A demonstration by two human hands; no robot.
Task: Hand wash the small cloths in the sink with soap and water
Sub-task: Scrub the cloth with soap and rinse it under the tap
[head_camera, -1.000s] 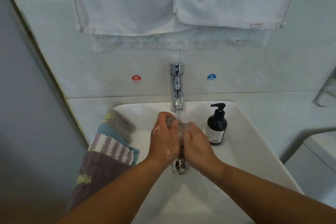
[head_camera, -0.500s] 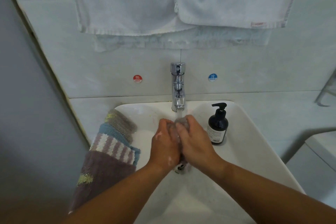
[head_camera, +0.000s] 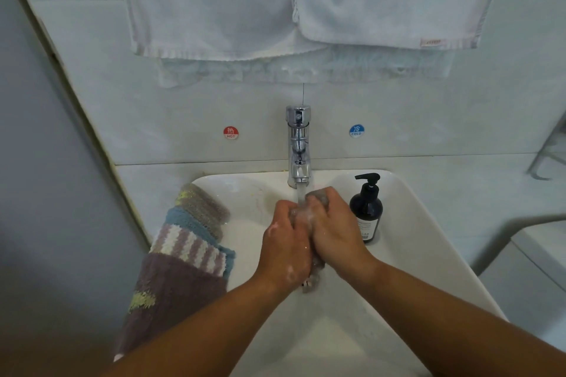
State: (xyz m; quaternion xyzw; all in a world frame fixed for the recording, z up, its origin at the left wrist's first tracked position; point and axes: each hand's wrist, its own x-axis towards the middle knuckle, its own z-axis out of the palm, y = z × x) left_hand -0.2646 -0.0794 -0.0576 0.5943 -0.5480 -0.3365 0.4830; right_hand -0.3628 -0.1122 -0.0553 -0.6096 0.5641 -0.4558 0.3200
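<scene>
A small grey cloth [head_camera: 320,195], wet and soapy, is squeezed between my two hands over the white sink [head_camera: 413,217]. My left hand [head_camera: 286,242] grips it from the left, my right hand [head_camera: 335,229] from the right, fingers curled round it. Most of the cloth is hidden; an end hangs below my wrists [head_camera: 312,280]. Water runs from the chrome tap [head_camera: 298,147] onto the cloth and my fingers. A dark soap pump bottle [head_camera: 366,208] stands on the sink's right side, just beside my right hand.
Several folded small cloths [head_camera: 183,248], striped and purple, lie stacked on the sink's left rim. White towels [head_camera: 275,0] hang on the wall above the tap. A grey wall panel runs along the left; a white fixture [head_camera: 536,254] sits at the right.
My hands have rubbed the cloth: the right hand slid forward toward the tap while the left stayed a little behind. Water keeps running.
</scene>
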